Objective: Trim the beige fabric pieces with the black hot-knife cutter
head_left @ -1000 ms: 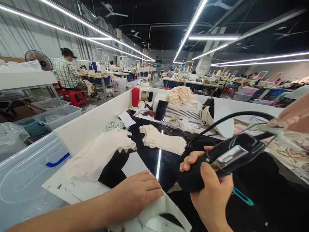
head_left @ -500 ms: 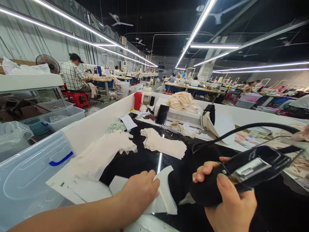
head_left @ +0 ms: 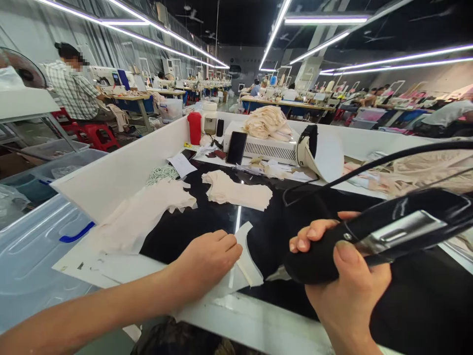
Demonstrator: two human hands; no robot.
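Note:
My left hand point(head_left: 210, 259) is closed over the near part of the dark tabletop, its fingertips at a curved white piece of cloth point(head_left: 250, 264). Thin whitish material continues beneath my palm. In my right hand point(head_left: 351, 286) is a black corded hand tool point(head_left: 388, 229) with a silver metal part on its side, lifted above the table and pointing right. Its front end runs out of view. A pale scrap point(head_left: 279, 274) lies between my two hands. Farther in lie cream cloth pieces point(head_left: 236, 191) in a stack, and a larger cream pile point(head_left: 148, 212) is at the left.
A black cable point(head_left: 354, 170) arches over the right side. Along the back stand a red cup point(head_left: 194, 129), a phone point(head_left: 236, 148), a white vented box point(head_left: 273, 149) with cloth on top and a white cone-shaped item point(head_left: 327, 155). Raised white boards edge the table; plastic bins point(head_left: 33, 266) stand left.
The view has shifted, so table things sit higher and more of the near edge shows. Both hands keep their grips; the tool reaches farther right. Another person's hand at the right edge is gone from view.

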